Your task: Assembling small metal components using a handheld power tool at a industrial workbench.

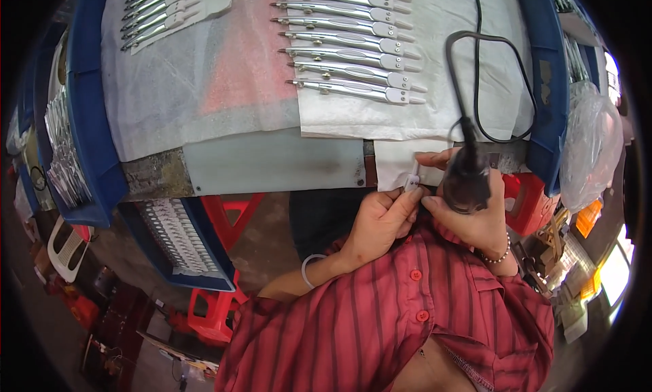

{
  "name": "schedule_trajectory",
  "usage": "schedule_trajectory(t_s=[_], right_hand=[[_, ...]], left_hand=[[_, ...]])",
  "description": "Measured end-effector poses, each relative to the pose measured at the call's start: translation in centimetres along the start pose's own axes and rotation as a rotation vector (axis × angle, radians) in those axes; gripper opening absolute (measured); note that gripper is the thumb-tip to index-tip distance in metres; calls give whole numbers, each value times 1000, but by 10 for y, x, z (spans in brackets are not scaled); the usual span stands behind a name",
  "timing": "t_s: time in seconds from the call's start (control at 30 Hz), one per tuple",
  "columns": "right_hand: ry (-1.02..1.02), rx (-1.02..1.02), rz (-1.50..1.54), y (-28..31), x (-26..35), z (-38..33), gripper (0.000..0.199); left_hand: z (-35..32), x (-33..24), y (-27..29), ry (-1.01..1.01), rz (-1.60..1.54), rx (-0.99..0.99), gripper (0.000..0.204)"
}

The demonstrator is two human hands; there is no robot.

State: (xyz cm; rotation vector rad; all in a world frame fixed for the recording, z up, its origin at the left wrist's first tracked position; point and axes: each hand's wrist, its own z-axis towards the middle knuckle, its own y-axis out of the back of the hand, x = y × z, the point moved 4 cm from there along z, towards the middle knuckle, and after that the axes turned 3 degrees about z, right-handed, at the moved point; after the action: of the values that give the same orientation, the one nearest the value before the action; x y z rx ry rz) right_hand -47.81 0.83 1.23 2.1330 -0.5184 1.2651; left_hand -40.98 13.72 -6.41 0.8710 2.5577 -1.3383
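Observation:
My left hand [387, 219] is closed in a pinch on a drawing compass at the table's front edge. Only the compass's pale grey head [411, 181] and a thin handle above it show; my fingers hide the rest. A black corded power tool [467, 185], which looks like an electric screwdriver, is in my right hand [485, 222]. The forefinger and thumb of that hand reach to either side of the compass head, and the tool's tip is hidden. Beyond my hands, several silver drawing compasses [353, 46] lie in a row on white sheeting [339, 124].
More compasses [159, 12] lie at the far left. The black cord [448, 59] loops over the table's right side. Blue bins [88, 120] flank the table, and another blue tray [217, 276] of metal parts stands lower left. Red stools [530, 202] and a clear plastic bag [587, 144] are nearby.

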Motion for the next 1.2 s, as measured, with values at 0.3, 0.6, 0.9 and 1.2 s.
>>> schedule_trajectory(t_s=[0.3,0.6,0.9,1.2], right_hand=[[-68,-76,264,5,2,-15,42],[896,80,426,13,76,-23,42],[958,249,303,-8,79,-15,50],[946,263,331,-10,77,-13,48]], left_hand=[[-1,-8,-8,31,-97,-79,24],[-4,-10,-5,22,-65,-63,23],[-2,-10,-7,39,-35,-39,23],[-3,-11,-6,39,-29,-42,22]])
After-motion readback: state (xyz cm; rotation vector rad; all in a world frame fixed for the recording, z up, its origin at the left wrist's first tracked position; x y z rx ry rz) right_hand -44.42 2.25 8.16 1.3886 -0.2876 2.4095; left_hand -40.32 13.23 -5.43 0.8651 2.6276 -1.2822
